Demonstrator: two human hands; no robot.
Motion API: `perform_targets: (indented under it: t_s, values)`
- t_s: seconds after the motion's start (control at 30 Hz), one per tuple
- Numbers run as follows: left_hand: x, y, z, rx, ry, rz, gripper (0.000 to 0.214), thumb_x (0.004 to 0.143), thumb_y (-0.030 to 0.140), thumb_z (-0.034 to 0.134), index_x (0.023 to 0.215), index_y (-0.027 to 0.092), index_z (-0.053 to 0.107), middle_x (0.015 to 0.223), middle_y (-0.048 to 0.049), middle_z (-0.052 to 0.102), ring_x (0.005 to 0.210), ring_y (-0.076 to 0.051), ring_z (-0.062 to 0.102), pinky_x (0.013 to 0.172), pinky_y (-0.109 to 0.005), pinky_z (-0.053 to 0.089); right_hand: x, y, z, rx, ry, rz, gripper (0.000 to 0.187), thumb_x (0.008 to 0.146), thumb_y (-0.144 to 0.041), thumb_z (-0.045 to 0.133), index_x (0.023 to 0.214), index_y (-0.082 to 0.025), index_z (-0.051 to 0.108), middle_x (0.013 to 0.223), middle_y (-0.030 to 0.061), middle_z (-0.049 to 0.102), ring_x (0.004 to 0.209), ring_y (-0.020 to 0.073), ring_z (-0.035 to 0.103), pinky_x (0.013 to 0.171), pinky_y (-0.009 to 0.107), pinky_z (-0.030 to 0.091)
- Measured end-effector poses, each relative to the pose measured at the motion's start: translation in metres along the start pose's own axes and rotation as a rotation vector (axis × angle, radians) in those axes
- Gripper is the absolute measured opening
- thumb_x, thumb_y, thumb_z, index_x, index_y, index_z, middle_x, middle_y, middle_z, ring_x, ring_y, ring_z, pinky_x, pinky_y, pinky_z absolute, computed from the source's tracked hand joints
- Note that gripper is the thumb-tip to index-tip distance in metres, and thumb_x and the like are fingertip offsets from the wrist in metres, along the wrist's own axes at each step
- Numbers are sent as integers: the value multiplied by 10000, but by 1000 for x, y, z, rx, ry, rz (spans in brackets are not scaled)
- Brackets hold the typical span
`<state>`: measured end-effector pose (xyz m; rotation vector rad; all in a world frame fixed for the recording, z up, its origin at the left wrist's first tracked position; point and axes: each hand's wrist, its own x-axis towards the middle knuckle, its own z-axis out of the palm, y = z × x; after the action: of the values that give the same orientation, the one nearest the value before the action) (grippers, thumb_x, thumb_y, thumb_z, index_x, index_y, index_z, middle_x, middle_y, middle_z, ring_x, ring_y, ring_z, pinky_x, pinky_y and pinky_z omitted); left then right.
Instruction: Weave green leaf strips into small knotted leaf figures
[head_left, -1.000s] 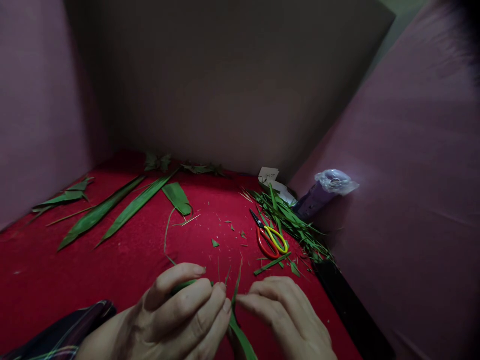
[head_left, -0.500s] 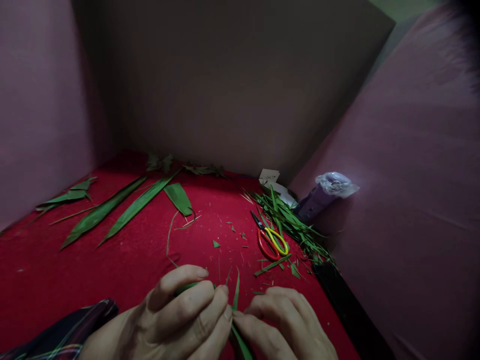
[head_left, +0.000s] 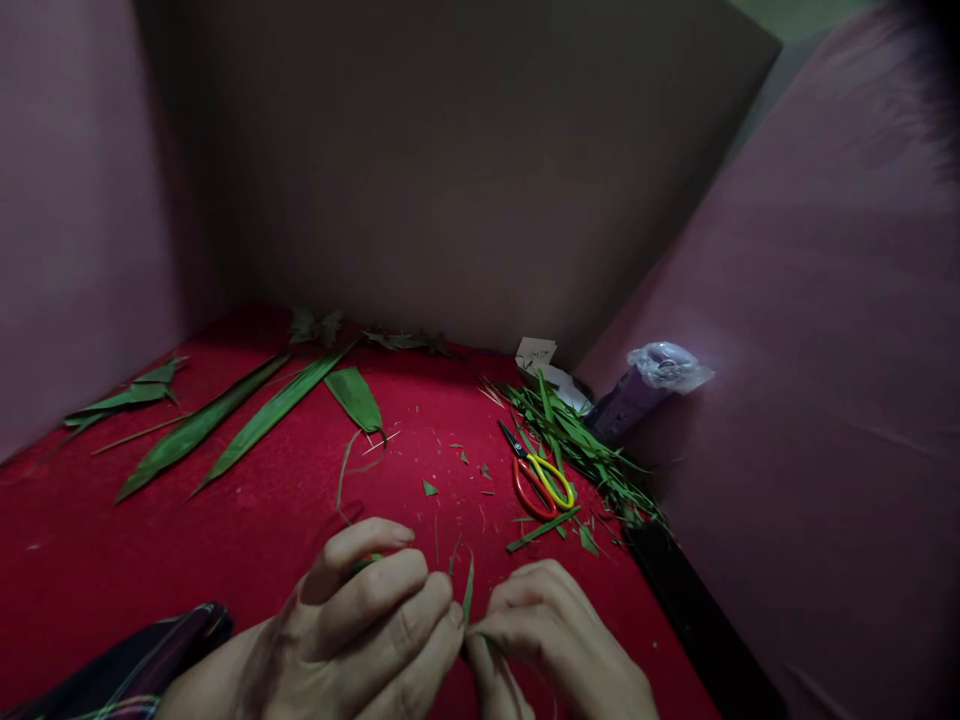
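Low in the middle of the view, my left hand (head_left: 375,630) is closed on a green leaf (head_left: 468,590), most of it hidden by the fingers. A narrow tip of that leaf stands up between the two hands. Just to the right, my right hand (head_left: 555,640) pinches the same leaf, its thumb and forefinger close to the left fingertips. A thin fibre (head_left: 341,485) runs from the left hand up toward a broad cut leaf (head_left: 354,398) on the red cloth. Scissors (head_left: 536,475) with one red and one yellow handle lie beyond the right hand.
Long green leaves (head_left: 270,425) and a folded leaf piece (head_left: 135,395) lie at the left. A pile of leaf strips (head_left: 589,445) is at the right, beside a purple container with clear plastic (head_left: 649,385) and a white card (head_left: 535,352). Scraps dot the red cloth (head_left: 247,540). Walls surround it.
My right hand has turned, its thumb now lower and the fingers more curled at the leaf. The leaf's lower part no longer shows below the hands. My left hand has hardly moved.
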<state>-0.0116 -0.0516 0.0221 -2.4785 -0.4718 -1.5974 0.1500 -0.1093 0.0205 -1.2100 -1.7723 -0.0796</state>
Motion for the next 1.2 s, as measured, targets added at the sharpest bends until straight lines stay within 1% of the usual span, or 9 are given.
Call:
perform_targets:
  t_s: [0.27, 0.4, 0.63, 0.73, 0.8, 0.9, 1.0, 1.1, 1.2]
  values:
    - [1, 3, 0, 17, 0, -29, 393, 965, 150, 345, 788, 174, 696, 761, 33, 770, 805, -104, 634, 952, -297, 419, -2, 0, 11, 225, 86, 176, 149, 768, -114, 536, 643, -193, 514, 566, -26, 541, 505, 104, 528, 466, 211, 394]
    - [1, 3, -3, 49, -6, -5, 396, 968, 145, 336, 802, 180, 693, 763, 37, 771, 808, -97, 632, 956, -299, 420, -1, -3, 12, 241, 67, 222, 172, 780, -144, 510, 621, -199, 478, 557, -33, 536, 508, 105, 521, 489, 217, 391]
    - [-2, 8, -9, 96, -112, -23, 290, 935, 132, 440, 809, 217, 687, 797, 35, 774, 824, -102, 624, 927, -357, 468, 1, -5, 11, 316, 26, 309, 182, 774, -177, 498, 594, -193, 478, 549, -19, 516, 513, 110, 511, 456, 208, 388]
    - [-3, 7, -5, 97, 1, 19, 351, 942, 110, 410, 762, 210, 694, 754, 46, 769, 795, -96, 614, 932, -345, 459, 4, -5, 6, 370, -22, 318, 153, 773, -176, 512, 620, -193, 517, 551, -19, 538, 523, 114, 535, 470, 205, 421]
    - [-3, 5, -3, 64, 35, -19, 370, 957, 143, 388, 769, 206, 701, 759, 40, 772, 789, -98, 612, 929, -344, 458, 5, -5, 1, 340, -7, 281, 75, 757, -146, 520, 763, -192, 579, 622, -6, 591, 570, 125, 567, 512, 213, 462]
    - [-3, 5, -3, 5, 47, -104, 367, 963, 182, 382, 797, 210, 708, 781, 35, 777, 777, -107, 618, 916, -346, 464, 8, -4, -9, 135, 92, 126, 327, 739, -93, 549, 1047, -196, 587, 905, 56, 663, 751, 162, 627, 660, 272, 526]
    - [-6, 5, -3, -26, 58, -139, 342, 952, 178, 404, 810, 217, 713, 794, 36, 777, 767, -125, 629, 890, -358, 480, 13, -2, -16, -99, 166, -127, 281, 757, -73, 601, 947, -271, 663, 1026, 32, 665, 901, 193, 627, 771, 332, 525]
    - [-9, 6, -3, -50, 85, -183, 342, 948, 210, 407, 801, 222, 716, 793, 22, 773, 757, -149, 635, 853, -385, 495, 21, -2, -19, -233, 146, -264, 160, 813, -161, 616, 831, -293, 704, 905, -4, 716, 872, 191, 640, 779, 344, 516]
    - [-8, 6, -4, -69, 83, -203, 357, 956, 211, 391, 801, 224, 712, 796, 27, 771, 750, -144, 628, 848, -385, 500, 28, -1, -21, -272, 117, -351, 188, 856, -173, 578, 776, -289, 703, 769, -53, 743, 753, 146, 666, 771, 315, 503]
